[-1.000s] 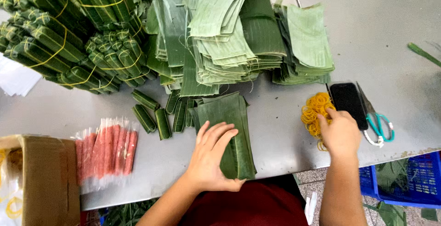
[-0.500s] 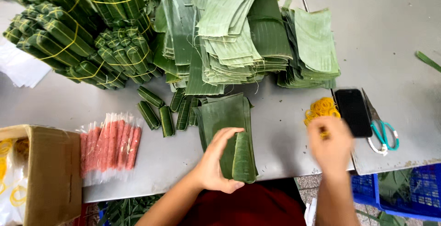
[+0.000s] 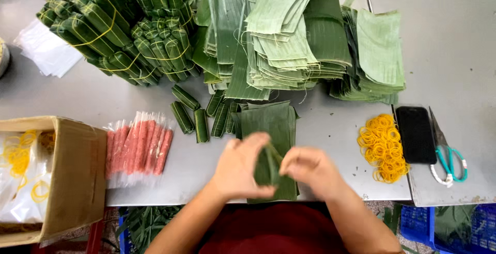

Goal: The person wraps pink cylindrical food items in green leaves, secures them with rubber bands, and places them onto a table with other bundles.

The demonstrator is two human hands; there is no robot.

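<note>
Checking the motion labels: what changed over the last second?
The right hand left the rubber bands and came across to the left hand. Both now grip the folded leaf over the leaf pile, where the left hand lay flat before. Phone, scissors and wrapped rolls have not moved.

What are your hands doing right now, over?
Left hand and right hand both gripping one folded banana leaf. Leaf stack beneath. Nothing blocking.

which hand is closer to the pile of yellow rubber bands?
Right. The right hand sits just left of the rubber bands; the left hand is farther left, past the folded leaf both hold.
</note>
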